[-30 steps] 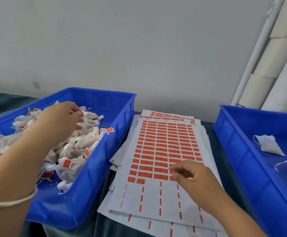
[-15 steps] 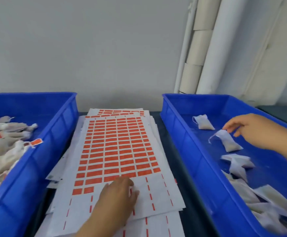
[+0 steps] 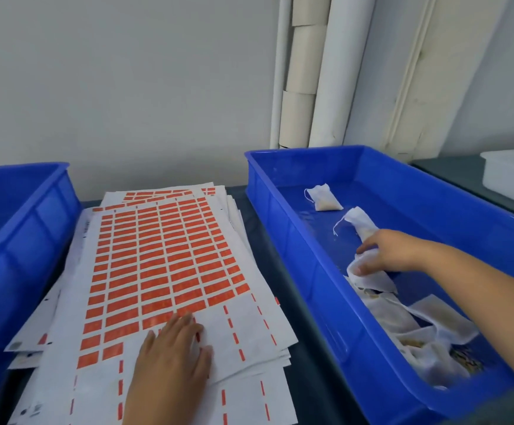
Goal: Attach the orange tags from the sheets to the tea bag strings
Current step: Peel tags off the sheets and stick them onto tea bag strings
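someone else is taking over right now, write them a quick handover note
Left hand: flat on the top tag sheet, holding nothing.
Right hand: in the right blue bin, fingers gripping an untagged tea bag.
More untagged bags lie in that bin.
Done: the sheet's near rows are already stripped.
Left: lift this bag out, peel an orange tag, fix it to the string, repeat.

This looks like a small packing workshop. Two blue plastic bins (image 3: 311, 240) flank a stack of printed tag sheets (image 3: 163, 256) on a dark surface (image 3: 308, 372). Loose tea bags (image 3: 323, 197) lie in the right bin. Large paper rolls (image 3: 301, 72) lean against a bare pale wall (image 3: 127, 72), with a white tub (image 3: 513, 173) at far right.
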